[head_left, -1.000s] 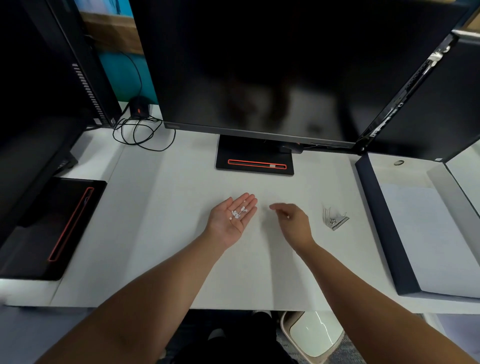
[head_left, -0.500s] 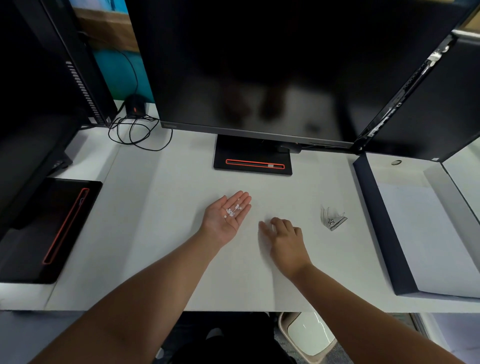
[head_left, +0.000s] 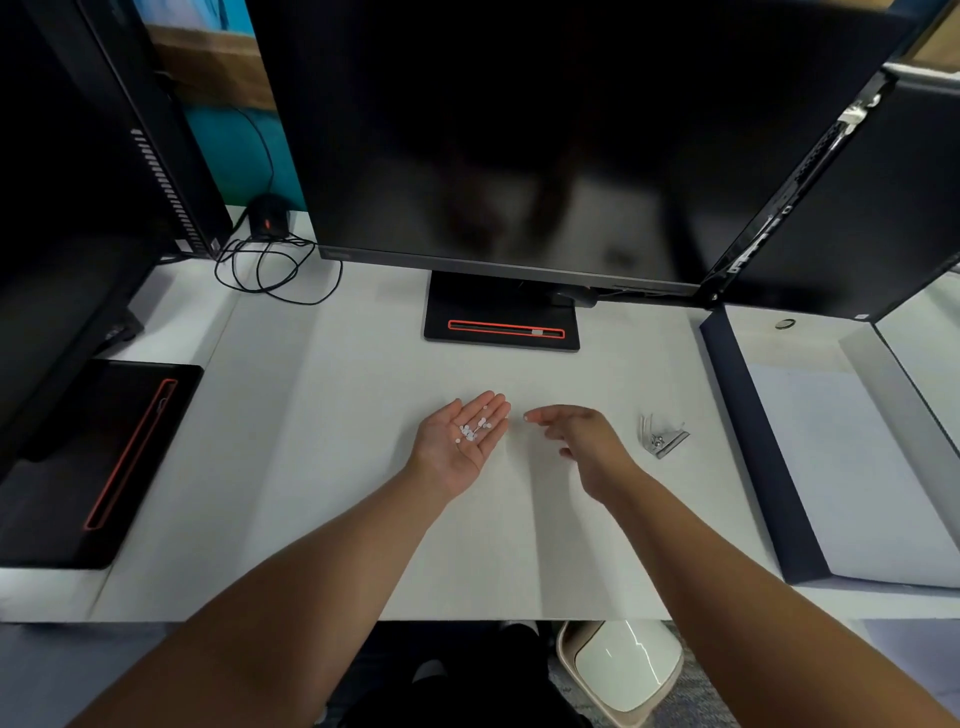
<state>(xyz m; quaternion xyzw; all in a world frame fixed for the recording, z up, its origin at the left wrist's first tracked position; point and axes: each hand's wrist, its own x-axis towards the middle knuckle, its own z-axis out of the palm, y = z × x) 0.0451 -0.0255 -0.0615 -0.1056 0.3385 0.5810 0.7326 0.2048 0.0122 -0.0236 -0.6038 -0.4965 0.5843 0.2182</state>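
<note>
My left hand lies palm up over the middle of the white desk, fingers straight. Several small white pieces rest loose on its palm and fingers. My right hand hovers just to the right of it, turned on its side with fingers stretched toward the left hand's fingertips. A small white speck shows at the tip of its forefinger; I cannot tell whether it pinches anything. A small clear plastic bag with metal bits inside lies on the desk to the right of my right hand.
A dark monitor stands behind on a black base with a red slot. Another black stand base sits at left, coiled cables at back left. An open dark-edged box lies at right. A bin stands under the desk.
My right hand lifted off the desk, where it lay flat half a second ago, and moved up toward the left hand's fingertips. The left hand stayed palm up with the pieces.
</note>
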